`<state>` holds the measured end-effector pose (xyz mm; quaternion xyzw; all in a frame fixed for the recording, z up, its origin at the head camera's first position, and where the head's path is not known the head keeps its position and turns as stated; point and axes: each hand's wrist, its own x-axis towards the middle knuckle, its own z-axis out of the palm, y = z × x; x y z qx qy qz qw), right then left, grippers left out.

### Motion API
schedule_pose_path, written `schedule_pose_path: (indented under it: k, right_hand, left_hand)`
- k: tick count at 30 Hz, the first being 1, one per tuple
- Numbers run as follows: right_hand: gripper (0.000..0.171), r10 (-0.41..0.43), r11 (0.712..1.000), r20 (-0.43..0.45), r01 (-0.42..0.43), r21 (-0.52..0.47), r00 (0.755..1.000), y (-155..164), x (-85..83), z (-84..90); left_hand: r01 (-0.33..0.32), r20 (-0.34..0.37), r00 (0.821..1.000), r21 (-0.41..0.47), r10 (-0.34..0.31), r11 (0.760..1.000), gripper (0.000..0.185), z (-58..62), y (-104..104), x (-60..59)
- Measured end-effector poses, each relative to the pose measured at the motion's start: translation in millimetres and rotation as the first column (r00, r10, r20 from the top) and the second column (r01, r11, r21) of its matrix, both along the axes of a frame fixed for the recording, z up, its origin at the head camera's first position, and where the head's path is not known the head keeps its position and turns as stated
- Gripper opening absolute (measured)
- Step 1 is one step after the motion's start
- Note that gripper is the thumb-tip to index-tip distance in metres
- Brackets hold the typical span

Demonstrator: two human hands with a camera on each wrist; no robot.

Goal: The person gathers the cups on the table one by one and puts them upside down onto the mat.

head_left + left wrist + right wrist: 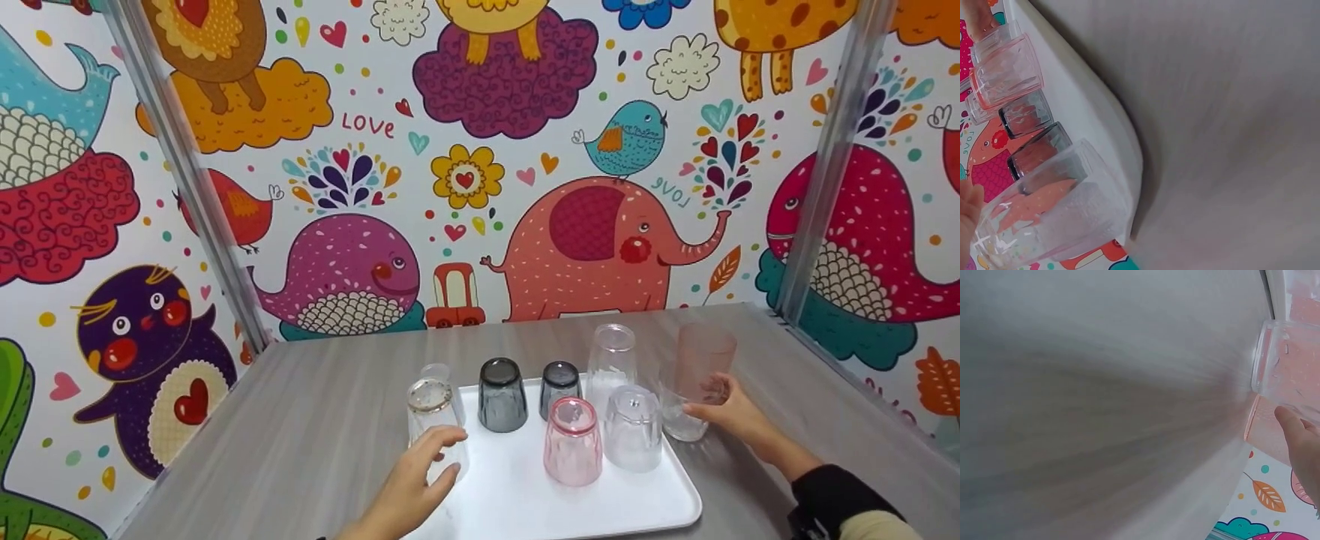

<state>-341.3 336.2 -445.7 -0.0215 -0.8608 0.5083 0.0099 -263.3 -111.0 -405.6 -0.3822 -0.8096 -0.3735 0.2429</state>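
My right hand (742,420) holds a clear glass (684,424) low on the table, just past the tray's right edge; the thumb lies against its side. Right behind it stands a tall pale-pink glass (705,352). Over the left side of the white tray (510,510), my left hand (412,484) has its fingers loosely bent and thumb apart, beside an upturned clear glass (431,396). In the left wrist view, fingertips (971,202) appear close to that clear glass (1055,214); whether they touch cannot be told.
Upside down on the tray are two dark grey glasses (502,397), a pink glass (573,442), a short clear glass (634,431) and a taller clear one (612,356). The grey wood-grain table (300,435) meets walls with cartoon prints (360,255) and metal corner posts (217,217).
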Motion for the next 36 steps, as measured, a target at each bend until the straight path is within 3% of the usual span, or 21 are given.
schedule_pose_path:
  k: [5, 11, 17, 21, 24, 27, 31, 36]
  right_hand:
    - [0.090, -0.004, 1.000, -0.002, 0.004, 0.030, 1.000, -5, 6.0, 7.2]
    - [0.092, -0.009, 0.998, -0.012, 0.009, 0.058, 1.000, -2, 5.6, 4.5]
    - [0.090, 0.004, 0.998, -0.100, 0.002, 0.064, 0.995, 10, -1.1, -4.3]
    - [0.087, 0.000, 0.995, -0.145, 0.014, 0.094, 0.989, 21, -8.3, -4.5]
    - [0.082, 0.021, 0.994, -0.171, -0.002, 0.109, 0.985, 17, -0.5, 12.6]
    - [0.075, 0.039, 0.994, -0.198, -0.018, 0.110, 0.979, 8, 11.3, 34.2]
    - [0.072, 0.055, 0.998, -0.210, -0.047, 0.040, 0.976, -4, 23.5, 60.2]
    - [0.067, 0.061, 0.992, -0.222, -0.084, -0.095, 0.973, -19, 26.5, 76.1]
  left_hand:
    - [-0.012, -0.011, 1.000, -0.001, 0.012, 1.000, 0.037, 9.6, 5, 10.6]
    - [-0.004, 0.068, 0.998, -0.060, 0.008, 0.998, 0.036, -8.5, -1, -3.5]
    - [0.030, 0.094, 0.995, -0.108, -0.019, 0.994, 0.038, -12.2, -4, -4.3]
    - [0.021, 0.189, 0.982, -0.118, 0.002, 0.993, 0.037, -12.2, -5, -2.6]
    - [0.023, 0.241, 0.970, -0.110, 0.005, 0.994, 0.035, -13.8, -5, -0.9]
    - [0.032, 0.242, 0.970, -0.101, -0.007, 0.994, 0.035, -16.3, -3, 0.6]
    - [0.039, 0.227, 0.974, -0.093, -0.017, 0.995, 0.035, -18.2, 1, 0.6]
    - [0.041, 0.254, 0.967, -0.093, -0.017, 0.995, 0.035, -16.6, 9, -0.3]
